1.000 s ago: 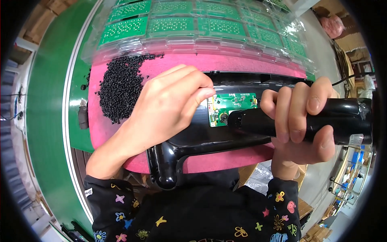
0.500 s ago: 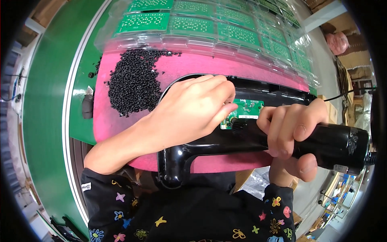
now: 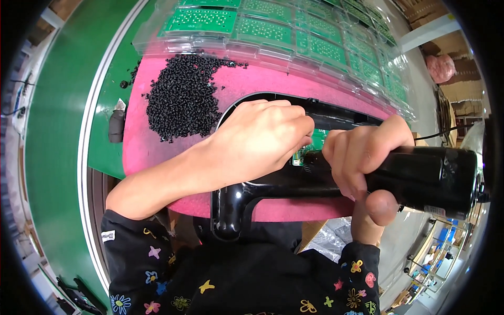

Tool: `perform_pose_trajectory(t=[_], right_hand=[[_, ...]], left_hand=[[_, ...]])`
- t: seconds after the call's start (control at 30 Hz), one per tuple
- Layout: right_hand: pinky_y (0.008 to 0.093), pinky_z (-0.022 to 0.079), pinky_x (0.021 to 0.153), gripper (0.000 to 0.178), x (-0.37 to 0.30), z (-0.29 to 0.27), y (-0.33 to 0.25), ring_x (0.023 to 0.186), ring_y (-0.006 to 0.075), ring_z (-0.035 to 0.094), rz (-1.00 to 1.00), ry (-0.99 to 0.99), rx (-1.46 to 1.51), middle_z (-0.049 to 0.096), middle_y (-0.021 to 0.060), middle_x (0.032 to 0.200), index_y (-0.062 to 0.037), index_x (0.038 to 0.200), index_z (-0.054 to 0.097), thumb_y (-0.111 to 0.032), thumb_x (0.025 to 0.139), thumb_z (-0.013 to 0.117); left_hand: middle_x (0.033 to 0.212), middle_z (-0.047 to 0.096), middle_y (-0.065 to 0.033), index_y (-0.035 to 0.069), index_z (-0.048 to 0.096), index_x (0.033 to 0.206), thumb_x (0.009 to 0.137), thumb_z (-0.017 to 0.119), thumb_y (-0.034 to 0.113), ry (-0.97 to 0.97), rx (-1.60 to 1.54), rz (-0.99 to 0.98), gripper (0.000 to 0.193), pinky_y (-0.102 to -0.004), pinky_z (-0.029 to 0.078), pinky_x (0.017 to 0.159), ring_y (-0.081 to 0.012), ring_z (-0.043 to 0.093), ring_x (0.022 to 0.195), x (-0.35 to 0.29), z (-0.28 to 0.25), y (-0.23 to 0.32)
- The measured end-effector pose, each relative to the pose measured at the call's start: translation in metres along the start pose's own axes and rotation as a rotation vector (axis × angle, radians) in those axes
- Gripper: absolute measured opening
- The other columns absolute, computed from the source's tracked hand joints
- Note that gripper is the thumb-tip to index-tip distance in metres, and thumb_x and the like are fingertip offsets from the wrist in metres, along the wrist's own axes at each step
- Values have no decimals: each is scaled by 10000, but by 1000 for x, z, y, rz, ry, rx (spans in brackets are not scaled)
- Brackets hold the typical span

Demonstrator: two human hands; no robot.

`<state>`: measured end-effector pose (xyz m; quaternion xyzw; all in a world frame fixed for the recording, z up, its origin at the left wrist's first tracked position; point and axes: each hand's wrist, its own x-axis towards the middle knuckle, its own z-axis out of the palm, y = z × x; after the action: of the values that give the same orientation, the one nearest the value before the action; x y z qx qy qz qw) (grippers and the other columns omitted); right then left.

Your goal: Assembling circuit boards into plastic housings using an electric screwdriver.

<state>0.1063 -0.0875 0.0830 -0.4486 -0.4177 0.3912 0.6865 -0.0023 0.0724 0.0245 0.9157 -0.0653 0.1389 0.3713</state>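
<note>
In my right hand (image 3: 359, 152) is a black cylindrical electric screwdriver (image 3: 428, 178), its narrow end pointing left. The fingers wrap over it and the thumb lies beneath. That end reaches a green circuit board (image 3: 318, 139) set inside a glossy black plastic housing (image 3: 227, 212); its very tip is hidden near my left hand. My left hand (image 3: 265, 139) rests over the housing with its fingers curled together at the board's left side. Whatever those fingertips pinch is out of sight. A heap of small black screws (image 3: 184, 100) lies left of the housing.
Under the housing is a pink mat (image 3: 283, 79) on a green tabletop (image 3: 58, 131). Clear plastic trays (image 3: 252, 50) with several green boards (image 3: 265, 30) stand along the far side. A dark roll (image 3: 116, 126) sits left of the mat. A cable (image 3: 441, 132) runs at the right.
My right hand and the screwdriver have moved left, closer to my left hand, and now cover more of the circuit board. My left hand stays curled over the housing. The view has shifted slightly.
</note>
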Motion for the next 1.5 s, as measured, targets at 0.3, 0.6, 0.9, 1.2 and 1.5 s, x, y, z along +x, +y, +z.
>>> perform_pose_trajectory(t=[0.3, 0.6, 0.9, 1.2, 1.5], right_hand=[[292, 367, 585, 487, -5, -10, -11, 534, 105, 536, 150, -69, -157, 542, -46, 642, -103, 952, 489, -359, 776, 864], [283, 381, 593, 442, -12, -11, -5, 518, 97, 528, -30, -6, -5, 556, -51, 670, -122, 970, 493, -380, 807, 812], [270, 372, 691, 343, -22, -22, -14, 564, 66, 519, -339, 188, 191, 545, -60, 683, -131, 1004, 468, -316, 871, 725], [252, 392, 648, 368, -31, -38, -28, 529, 65, 539, -466, 167, 143, 568, -62, 676, -121, 1007, 474, -317, 847, 741], [257, 338, 547, 373, -45, -61, -22, 456, 72, 439, -227, 342, -176, 514, -43, 630, -94, 960, 484, -380, 835, 689]], left_hand=[[813, 627, -103, 15, 635, 876, 795, 705, 106, -63, 39, 14, 141, -418, 521, 698, -316, 628, 806, 1, 1, 0], [847, 655, -93, 21, 654, 864, 772, 740, 124, -206, 40, -3, 162, -404, 530, 723, -297, 642, 826, 3, -5, 2], [856, 664, -102, 13, 668, 891, 788, 744, 71, -132, -156, 47, 140, -385, 537, 709, -298, 654, 840, 7, -1, 5], [900, 659, -91, 11, 668, 992, 741, 798, 29, -141, -264, -82, 283, -346, 533, 721, -246, 657, 816, 13, -3, 10], [936, 636, -78, 27, 657, 996, 729, 791, -1, -163, -40, -128, 300, -332, 549, 715, -241, 669, 834, 11, -1, 11]])
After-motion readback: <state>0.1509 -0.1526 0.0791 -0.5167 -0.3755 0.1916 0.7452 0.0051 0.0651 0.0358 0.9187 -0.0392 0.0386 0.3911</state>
